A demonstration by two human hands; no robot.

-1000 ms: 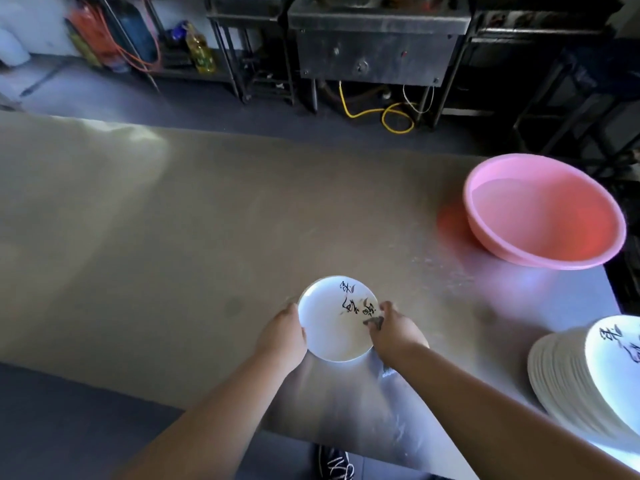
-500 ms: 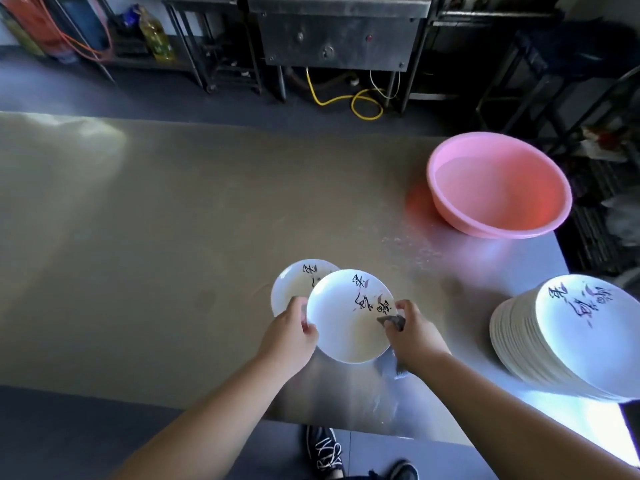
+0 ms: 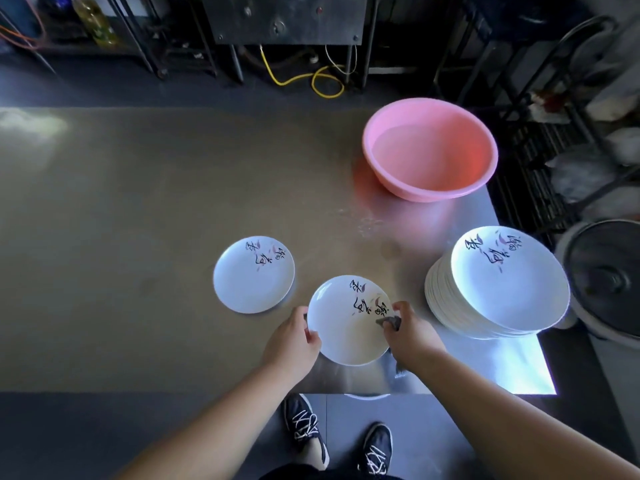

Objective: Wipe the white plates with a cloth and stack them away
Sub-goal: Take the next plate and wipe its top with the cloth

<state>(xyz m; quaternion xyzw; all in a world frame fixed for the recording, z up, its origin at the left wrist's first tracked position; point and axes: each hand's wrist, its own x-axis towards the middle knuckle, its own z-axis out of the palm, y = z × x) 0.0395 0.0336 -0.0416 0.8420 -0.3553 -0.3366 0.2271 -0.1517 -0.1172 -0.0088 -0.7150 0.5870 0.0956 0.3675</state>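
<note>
I hold a white plate (image 3: 343, 323) with black calligraphy above the near edge of the steel table (image 3: 138, 209). My left hand (image 3: 292, 344) grips its left rim. My right hand (image 3: 410, 336) pinches a small grey cloth (image 3: 389, 322) against the plate's right rim, with more cloth hanging below the hand. A second white plate (image 3: 252, 275) lies flat on the table, to the left of the held one. A tall stack of white plates (image 3: 498, 285) stands at the table's right end.
A pink basin (image 3: 429, 150) holding water sits at the back right of the table. A dark lidded pot (image 3: 606, 282) stands off the table's right edge. Metal stands, a yellow hose (image 3: 311, 77) and racks line the far side. My shoes (image 3: 339, 441) are below the near edge.
The held plate has come off the one beneath it and shifted right, leaving that second plate alone on the table. The view has tilted down and the stack is fully in sight.
</note>
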